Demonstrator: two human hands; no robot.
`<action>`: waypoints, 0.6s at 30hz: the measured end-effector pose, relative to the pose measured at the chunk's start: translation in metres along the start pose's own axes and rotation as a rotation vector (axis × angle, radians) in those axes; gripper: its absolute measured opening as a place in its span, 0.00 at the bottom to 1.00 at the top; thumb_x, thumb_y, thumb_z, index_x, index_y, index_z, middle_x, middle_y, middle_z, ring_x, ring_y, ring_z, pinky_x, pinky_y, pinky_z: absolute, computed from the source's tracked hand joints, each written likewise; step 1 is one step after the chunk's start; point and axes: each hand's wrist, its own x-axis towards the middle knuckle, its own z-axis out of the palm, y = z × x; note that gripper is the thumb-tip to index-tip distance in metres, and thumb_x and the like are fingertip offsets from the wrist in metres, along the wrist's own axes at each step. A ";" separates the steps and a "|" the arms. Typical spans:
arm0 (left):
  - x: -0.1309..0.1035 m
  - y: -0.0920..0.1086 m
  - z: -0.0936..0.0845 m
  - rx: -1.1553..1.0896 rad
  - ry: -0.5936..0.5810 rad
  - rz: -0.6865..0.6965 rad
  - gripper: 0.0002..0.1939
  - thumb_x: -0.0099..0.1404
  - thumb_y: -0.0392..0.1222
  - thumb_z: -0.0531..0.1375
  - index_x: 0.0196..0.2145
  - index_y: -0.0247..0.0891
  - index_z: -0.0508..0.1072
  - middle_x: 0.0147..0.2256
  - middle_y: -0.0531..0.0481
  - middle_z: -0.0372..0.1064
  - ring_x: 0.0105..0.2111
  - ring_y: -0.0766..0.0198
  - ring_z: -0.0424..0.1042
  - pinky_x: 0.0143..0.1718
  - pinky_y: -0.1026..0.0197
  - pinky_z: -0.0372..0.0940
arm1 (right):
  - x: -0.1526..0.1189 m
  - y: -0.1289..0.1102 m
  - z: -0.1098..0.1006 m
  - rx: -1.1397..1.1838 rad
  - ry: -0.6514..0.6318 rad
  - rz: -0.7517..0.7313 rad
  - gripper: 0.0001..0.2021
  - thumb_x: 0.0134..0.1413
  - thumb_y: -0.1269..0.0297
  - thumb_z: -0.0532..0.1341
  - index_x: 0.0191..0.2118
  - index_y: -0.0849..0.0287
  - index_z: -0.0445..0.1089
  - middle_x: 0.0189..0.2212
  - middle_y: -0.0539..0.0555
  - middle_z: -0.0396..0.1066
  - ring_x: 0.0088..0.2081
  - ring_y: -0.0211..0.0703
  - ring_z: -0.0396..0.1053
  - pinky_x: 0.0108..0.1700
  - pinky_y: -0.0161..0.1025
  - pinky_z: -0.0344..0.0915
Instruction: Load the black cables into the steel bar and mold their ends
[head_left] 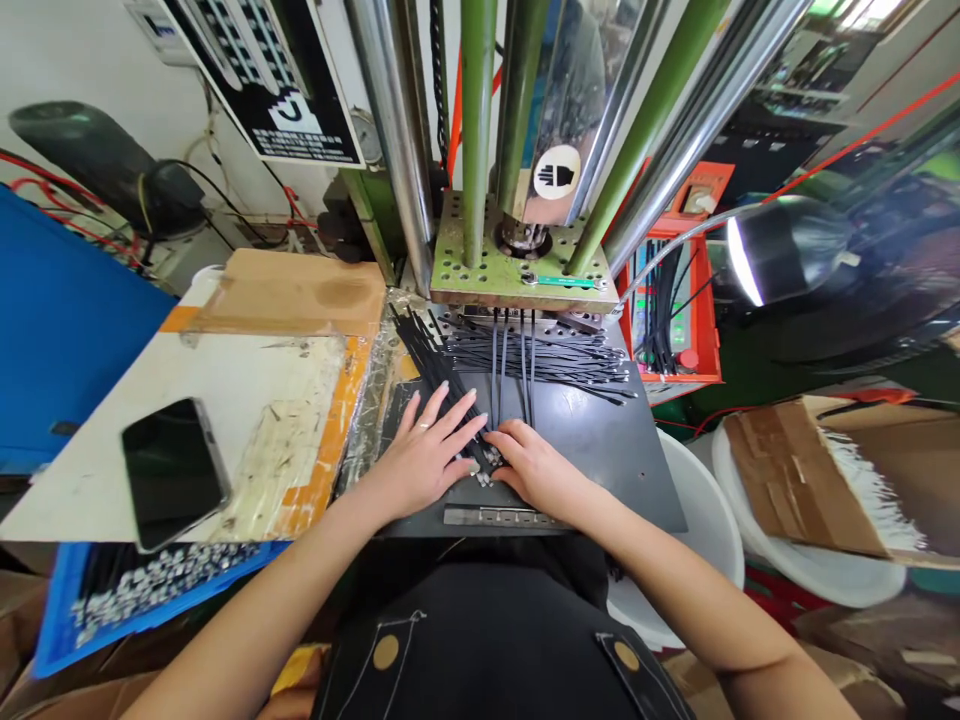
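A bundle of thin black cables (424, 350) with silvery end fittings lies slantwise on the dark work plate (637, 470). My left hand (424, 460) rests across this bundle, fingers spread out. Beside it, my right hand (540, 468) has its fingers curled in at the metal-tipped ends; how many cables they hold is hidden. Several single black cables (528, 375) run straight from under the press towards my right hand. Behind them another pile of black cables (577, 362) lies crosswise, tips to the right. A slotted metal strip (502, 517) sits at the plate's front edge.
The green press plate (457, 275) stands over the work, with a wrench (564, 282) on it. At left, a phone (176, 470) lies on a board above a blue bin (56, 630) of cables. At right are a lamp (787, 250), a red control box (709, 350) and white tubs (705, 500).
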 end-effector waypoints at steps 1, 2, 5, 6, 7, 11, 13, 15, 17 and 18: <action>0.007 -0.002 0.004 0.013 -0.040 -0.003 0.25 0.70 0.47 0.50 0.63 0.44 0.58 0.67 0.46 0.46 0.66 0.42 0.38 0.62 0.31 0.39 | 0.001 -0.002 0.003 -0.001 0.005 -0.003 0.21 0.54 0.75 0.62 0.53 0.62 0.61 0.47 0.61 0.63 0.50 0.50 0.65 0.54 0.50 0.67; 0.012 -0.003 0.008 0.018 -0.078 -0.010 0.25 0.71 0.45 0.49 0.63 0.46 0.57 0.67 0.48 0.46 0.66 0.42 0.39 0.61 0.29 0.38 | 0.001 -0.002 0.005 -0.004 0.014 -0.008 0.20 0.54 0.75 0.62 0.53 0.63 0.62 0.47 0.61 0.63 0.49 0.50 0.65 0.54 0.49 0.68; 0.015 -0.005 0.017 0.004 -0.133 -0.033 0.25 0.71 0.43 0.47 0.64 0.47 0.55 0.67 0.49 0.46 0.66 0.44 0.39 0.61 0.29 0.37 | 0.000 0.000 0.008 -0.036 0.042 -0.040 0.16 0.56 0.75 0.60 0.51 0.63 0.64 0.45 0.60 0.65 0.47 0.49 0.65 0.52 0.49 0.69; 0.014 -0.006 0.018 -0.001 -0.133 -0.036 0.25 0.71 0.43 0.47 0.64 0.47 0.54 0.67 0.50 0.46 0.67 0.44 0.39 0.61 0.29 0.37 | 0.000 0.002 0.008 -0.055 0.046 -0.057 0.15 0.58 0.75 0.59 0.51 0.63 0.64 0.45 0.60 0.65 0.47 0.48 0.65 0.52 0.48 0.69; 0.013 -0.006 0.019 -0.007 -0.128 -0.034 0.25 0.71 0.43 0.47 0.64 0.47 0.54 0.67 0.50 0.46 0.67 0.45 0.39 0.61 0.29 0.38 | 0.000 0.004 0.007 -0.079 0.042 -0.076 0.14 0.59 0.74 0.58 0.51 0.63 0.64 0.45 0.60 0.66 0.46 0.48 0.65 0.51 0.48 0.69; 0.013 -0.006 0.020 -0.042 -0.085 -0.019 0.24 0.71 0.42 0.46 0.64 0.45 0.56 0.66 0.50 0.47 0.66 0.43 0.41 0.60 0.27 0.38 | 0.002 0.007 0.003 -0.235 0.009 -0.149 0.13 0.63 0.73 0.52 0.51 0.65 0.66 0.43 0.60 0.69 0.42 0.48 0.66 0.48 0.45 0.70; 0.016 -0.004 0.020 -0.069 -0.048 -0.029 0.24 0.71 0.42 0.46 0.63 0.45 0.57 0.66 0.50 0.49 0.65 0.41 0.43 0.60 0.27 0.38 | 0.003 0.004 0.001 -0.295 0.028 -0.176 0.15 0.63 0.74 0.49 0.51 0.65 0.67 0.41 0.60 0.71 0.39 0.48 0.68 0.45 0.44 0.72; 0.015 0.002 0.017 -0.108 -0.017 -0.042 0.23 0.70 0.43 0.48 0.62 0.46 0.60 0.65 0.49 0.50 0.65 0.38 0.45 0.60 0.26 0.38 | 0.000 -0.003 0.001 -0.296 0.081 -0.225 0.18 0.61 0.76 0.47 0.51 0.63 0.68 0.39 0.62 0.72 0.37 0.50 0.69 0.41 0.46 0.73; 0.009 0.010 0.010 -0.166 -0.006 -0.052 0.24 0.69 0.45 0.51 0.61 0.45 0.62 0.65 0.47 0.52 0.64 0.35 0.46 0.60 0.25 0.39 | -0.008 -0.005 0.004 -0.233 0.165 -0.300 0.22 0.58 0.77 0.46 0.54 0.59 0.67 0.36 0.64 0.73 0.34 0.55 0.71 0.36 0.50 0.74; 0.004 0.014 0.007 -0.203 0.009 -0.077 0.24 0.67 0.46 0.53 0.60 0.43 0.64 0.64 0.44 0.53 0.64 0.34 0.46 0.60 0.25 0.39 | -0.011 -0.001 0.008 -0.192 0.211 -0.324 0.25 0.57 0.76 0.47 0.58 0.54 0.64 0.37 0.65 0.73 0.34 0.57 0.71 0.34 0.53 0.74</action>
